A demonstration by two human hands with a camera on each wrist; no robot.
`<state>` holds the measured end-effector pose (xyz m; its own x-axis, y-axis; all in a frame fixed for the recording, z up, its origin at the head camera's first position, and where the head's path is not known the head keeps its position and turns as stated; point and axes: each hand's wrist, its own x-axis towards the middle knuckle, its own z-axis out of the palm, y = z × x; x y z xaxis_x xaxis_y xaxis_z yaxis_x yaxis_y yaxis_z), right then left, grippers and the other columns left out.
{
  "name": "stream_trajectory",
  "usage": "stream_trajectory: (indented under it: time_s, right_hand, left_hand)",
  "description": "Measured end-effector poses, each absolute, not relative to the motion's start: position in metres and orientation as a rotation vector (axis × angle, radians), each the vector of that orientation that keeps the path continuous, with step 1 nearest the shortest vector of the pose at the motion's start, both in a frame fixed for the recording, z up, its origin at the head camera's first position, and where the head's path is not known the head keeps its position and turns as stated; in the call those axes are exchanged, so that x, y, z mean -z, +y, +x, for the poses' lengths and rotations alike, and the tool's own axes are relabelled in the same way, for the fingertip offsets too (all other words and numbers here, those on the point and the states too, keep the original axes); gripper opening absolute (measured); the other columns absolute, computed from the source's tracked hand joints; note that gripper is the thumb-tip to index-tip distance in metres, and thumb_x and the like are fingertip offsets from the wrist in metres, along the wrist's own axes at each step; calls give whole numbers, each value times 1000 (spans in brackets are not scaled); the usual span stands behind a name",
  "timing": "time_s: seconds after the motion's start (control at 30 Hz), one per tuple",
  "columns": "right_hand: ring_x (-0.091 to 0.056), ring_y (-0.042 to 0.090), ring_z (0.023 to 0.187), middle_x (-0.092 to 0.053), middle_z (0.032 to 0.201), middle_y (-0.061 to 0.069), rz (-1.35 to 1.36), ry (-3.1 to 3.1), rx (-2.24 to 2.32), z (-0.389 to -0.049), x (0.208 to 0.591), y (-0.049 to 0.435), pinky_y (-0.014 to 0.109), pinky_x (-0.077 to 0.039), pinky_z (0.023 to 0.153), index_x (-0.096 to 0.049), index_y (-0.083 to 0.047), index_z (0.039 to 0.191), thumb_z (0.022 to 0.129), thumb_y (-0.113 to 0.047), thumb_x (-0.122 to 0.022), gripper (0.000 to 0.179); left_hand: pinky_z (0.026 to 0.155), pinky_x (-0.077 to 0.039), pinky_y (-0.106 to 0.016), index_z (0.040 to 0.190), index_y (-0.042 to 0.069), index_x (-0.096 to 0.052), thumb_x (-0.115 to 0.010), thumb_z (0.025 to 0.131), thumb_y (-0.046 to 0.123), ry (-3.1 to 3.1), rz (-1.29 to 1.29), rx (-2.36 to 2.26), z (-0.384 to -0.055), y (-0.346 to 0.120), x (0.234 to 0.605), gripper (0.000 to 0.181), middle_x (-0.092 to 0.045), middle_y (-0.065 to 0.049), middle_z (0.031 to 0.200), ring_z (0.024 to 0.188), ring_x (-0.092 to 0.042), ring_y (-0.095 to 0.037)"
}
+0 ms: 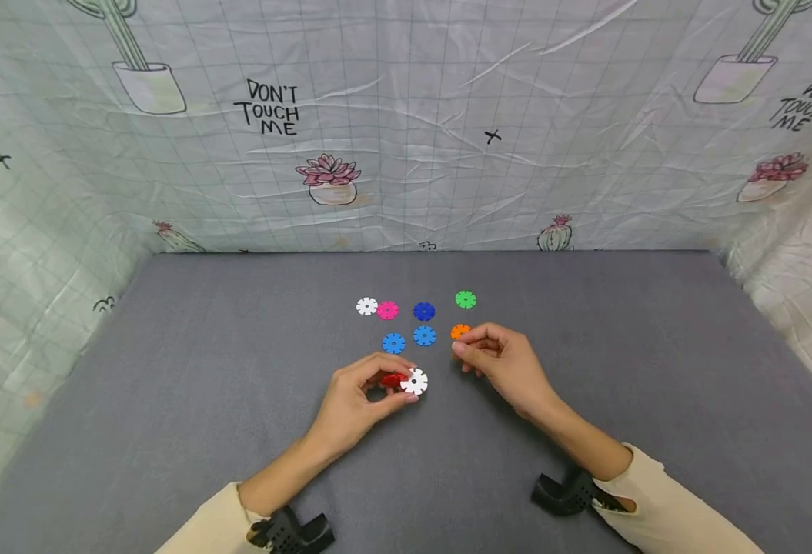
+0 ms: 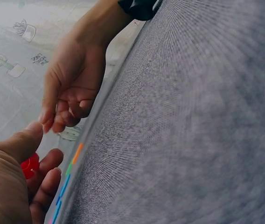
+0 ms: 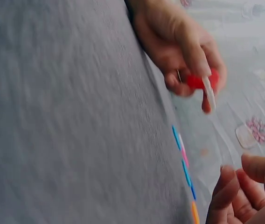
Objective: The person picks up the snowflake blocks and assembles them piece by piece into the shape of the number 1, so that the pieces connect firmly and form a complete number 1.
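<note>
My left hand (image 1: 360, 392) pinches a white notched plastic disc (image 1: 415, 382) between thumb and fingers, held above the table. Joined behind this disc is a red piece (image 1: 393, 380), which also shows between the fingers in both wrist views. To the right, my right hand (image 1: 506, 365) hovers with its fingers loosely bent and nothing between them. An orange notched disc (image 1: 459, 331) lies just beyond its fingertips, partly covered by them in the head view.
Two light blue discs (image 1: 424, 335) lie on the grey table (image 1: 239, 369) beyond the left hand. Farther back are a white disc (image 1: 367, 306), a pink disc (image 1: 388, 310), a dark blue disc (image 1: 424, 311) and a green disc (image 1: 466, 299). A printed cloth (image 1: 406, 154) hangs behind.
</note>
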<state>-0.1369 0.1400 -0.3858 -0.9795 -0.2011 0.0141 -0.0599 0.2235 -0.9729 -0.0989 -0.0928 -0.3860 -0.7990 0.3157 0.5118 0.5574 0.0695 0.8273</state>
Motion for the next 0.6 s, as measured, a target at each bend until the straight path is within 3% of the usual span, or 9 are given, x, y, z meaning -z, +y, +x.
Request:
stream_trajectory:
  time_s: [0.3, 0.6]
  right_hand:
    - [-58, 21, 76, -67, 90, 2, -222, 2776, 1600, -160, 380, 160, 29, -46, 57, -69, -12, 105, 87, -32, -72, 26]
    - [-54, 18, 70, -64, 84, 3, -284, 2848, 1502, -172, 395, 156, 27, -42, 57, -70, -8, 107, 84, -27, -75, 30]
  left_hand:
    - [68, -54, -35, 98, -5, -66, -78, 72, -11, -2149, -856, 1859, -100, -94, 390, 29, -66, -19, 102, 82, -61, -27]
    - [68, -54, -35, 99, -5, -67, -77, 73, -10, -2181, -845, 1840, -100, -95, 388, 29, -66, -17, 102, 80, -61, -28]
